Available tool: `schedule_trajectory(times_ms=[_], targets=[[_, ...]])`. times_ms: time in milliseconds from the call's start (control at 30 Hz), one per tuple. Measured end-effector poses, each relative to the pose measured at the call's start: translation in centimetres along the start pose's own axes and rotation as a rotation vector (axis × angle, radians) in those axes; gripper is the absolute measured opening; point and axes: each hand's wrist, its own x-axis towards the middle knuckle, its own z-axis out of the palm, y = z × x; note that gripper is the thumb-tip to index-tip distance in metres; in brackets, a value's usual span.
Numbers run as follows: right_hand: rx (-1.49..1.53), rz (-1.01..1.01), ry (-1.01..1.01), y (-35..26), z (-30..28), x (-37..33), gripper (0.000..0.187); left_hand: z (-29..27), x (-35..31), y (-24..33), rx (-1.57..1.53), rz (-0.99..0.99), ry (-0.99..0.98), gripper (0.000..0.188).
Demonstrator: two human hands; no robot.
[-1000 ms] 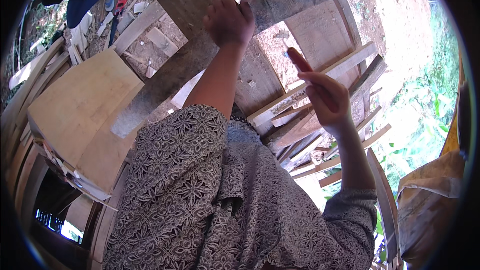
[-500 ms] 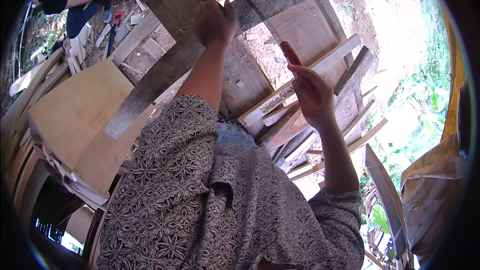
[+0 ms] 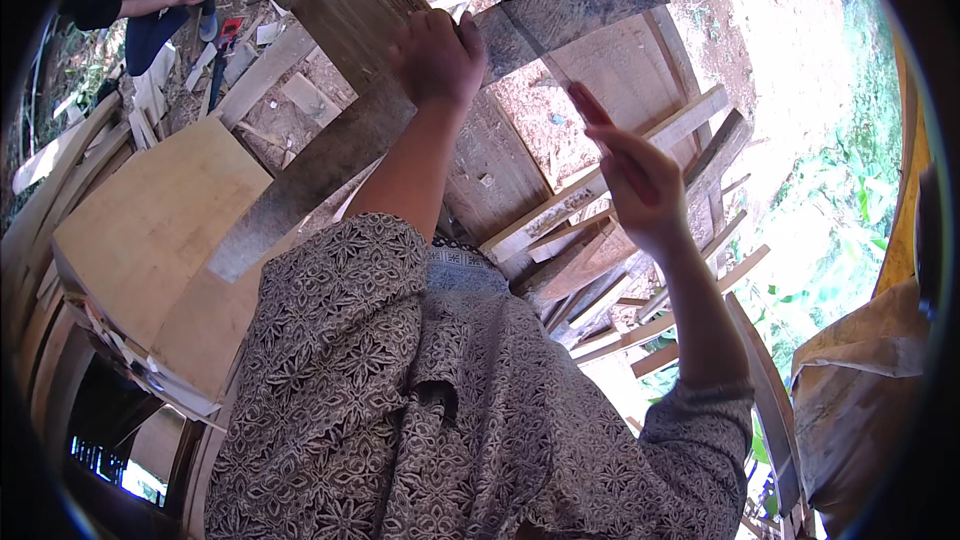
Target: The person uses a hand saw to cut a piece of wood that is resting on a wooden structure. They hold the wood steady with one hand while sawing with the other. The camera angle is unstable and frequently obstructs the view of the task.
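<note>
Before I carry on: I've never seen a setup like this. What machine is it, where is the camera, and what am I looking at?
There is no machine here, just a person's two bare hands. The view comes from a wide fisheye camera worn on the head, looking down, so straight edges bend near the rim and the wearer's patterned shirt fills the lower middle.

The left hand is on a dark curved plank, which lies across other boards. The right hand holds a red-handled tool; its thin blade reaches over the plank. A pale panel sits at left. At upper left, another person is handling wood.
</note>
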Motion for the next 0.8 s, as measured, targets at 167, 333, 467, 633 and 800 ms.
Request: schedule_trajectory(times_ms=[167,333,467,633,800], targets=[[0.159,-0.125,0.119,1.6,3.9,9.5,0.033,-0.3,-0.3,0.8,0.013,-0.003,0.014,0.036],[0.174,-0.1,0.103,2.2,1.6,-1.4,0.036,-0.4,0.0,0.4,-0.054,-0.068,-0.039,0.038],[0.099,-0.023,-0.013,-0.5,-3.5,-10.4,0.039,0.4,-0.1,-0.3,-0.013,-0.059,-0.003,0.04],[-0.002,-0.119,-0.025,1.3,-1.7,-5.0,0.038,-0.2,-0.1,0.1,0.017,-0.029,-0.04,0.04],[0.178,-0.139,0.169,2.5,4.0,9.3,0.034,-1.0,0.2,1.7,0.063,-0.017,-0.072,0.04]])
